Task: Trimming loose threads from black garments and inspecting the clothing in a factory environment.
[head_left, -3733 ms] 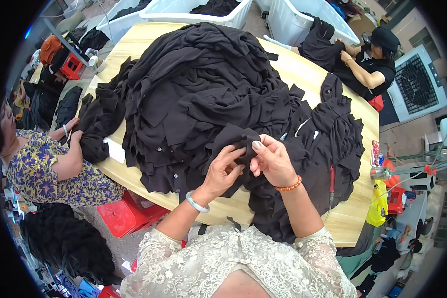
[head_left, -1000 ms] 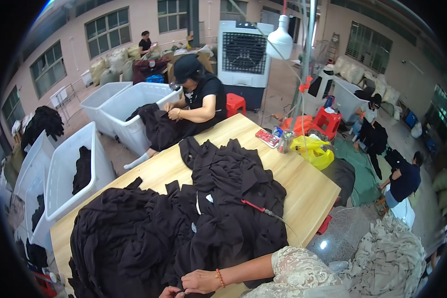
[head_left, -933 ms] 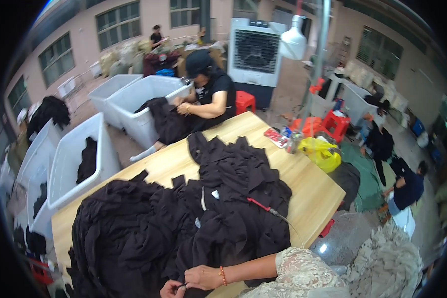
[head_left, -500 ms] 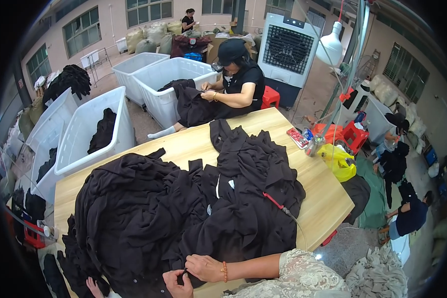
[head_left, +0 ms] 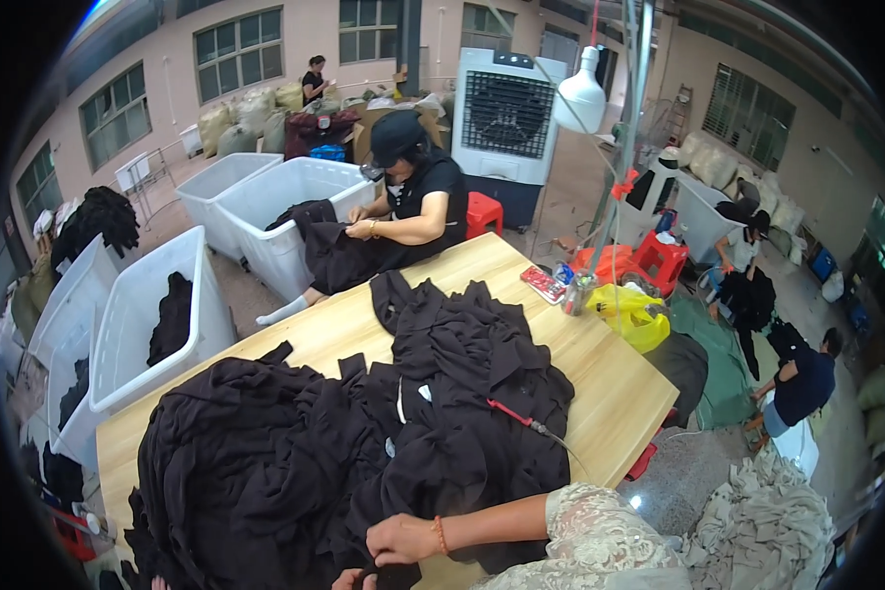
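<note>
**Hands at the near edge of a heap of black garments**

The right hand [head_left: 395, 539] lies curled on the black garment [head_left: 433, 462] at the near edge of the wooden bench [head_left: 600, 383], its fingers pressed together and bunching the cloth; an orange bracelet [head_left: 442, 535] circles the wrist below a lace sleeve [head_left: 600, 536]. The left hand [head_left: 349, 579] barely shows at the lower edge, touching the same cloth; whether its fingers pinch cannot be told. The garment is part of the big dark pile [head_left: 265, 472] covering the left and near half of the bench. A red-handled tool [head_left: 511, 413] rests on the pile. At the far side a seated person in a black cap [head_left: 403, 197] handles dark fabric beside white plastic bins [head_left: 285, 206].
</note>
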The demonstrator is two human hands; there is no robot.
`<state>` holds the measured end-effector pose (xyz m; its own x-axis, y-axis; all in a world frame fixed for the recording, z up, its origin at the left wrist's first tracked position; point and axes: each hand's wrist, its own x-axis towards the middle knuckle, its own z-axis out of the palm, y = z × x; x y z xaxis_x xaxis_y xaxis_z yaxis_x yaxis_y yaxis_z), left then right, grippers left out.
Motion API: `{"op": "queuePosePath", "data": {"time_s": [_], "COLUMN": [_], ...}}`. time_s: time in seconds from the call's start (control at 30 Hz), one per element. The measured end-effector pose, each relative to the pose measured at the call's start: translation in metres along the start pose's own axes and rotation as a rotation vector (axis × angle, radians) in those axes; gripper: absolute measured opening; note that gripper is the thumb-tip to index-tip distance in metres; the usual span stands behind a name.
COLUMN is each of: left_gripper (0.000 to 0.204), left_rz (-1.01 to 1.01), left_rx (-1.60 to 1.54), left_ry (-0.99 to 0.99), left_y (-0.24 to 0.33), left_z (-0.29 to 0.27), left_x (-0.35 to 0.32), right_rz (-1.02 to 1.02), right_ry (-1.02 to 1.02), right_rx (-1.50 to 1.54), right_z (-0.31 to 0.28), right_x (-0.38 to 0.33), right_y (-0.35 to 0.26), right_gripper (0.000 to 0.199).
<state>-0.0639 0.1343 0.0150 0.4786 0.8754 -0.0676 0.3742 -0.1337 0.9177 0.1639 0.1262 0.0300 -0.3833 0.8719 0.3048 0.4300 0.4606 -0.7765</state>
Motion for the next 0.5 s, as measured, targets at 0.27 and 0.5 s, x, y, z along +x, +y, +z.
{"op": "queuePosePath", "data": {"time_s": [0.27, 0.5], "left_gripper": [0.009, 0.017], "left_rz": [0.109, -0.046], "left_rx": [-0.052, -0.081], "left_ry": [0.136, 0.011], "left_y": [0.032, 0.038], "left_z": [0.006, 0.002], "left_x": [0.007, -0.003], "right_rz": [0.144, 0.167], "right_ry": [-0.075, -0.119], "right_rx": [0.113, 0.173], "right_z": [0.009, 0.007], "right_x": [0.014, 0.013], "right_y": [-0.010, -0.009], "right_gripper": [0.027, 0.017]}}
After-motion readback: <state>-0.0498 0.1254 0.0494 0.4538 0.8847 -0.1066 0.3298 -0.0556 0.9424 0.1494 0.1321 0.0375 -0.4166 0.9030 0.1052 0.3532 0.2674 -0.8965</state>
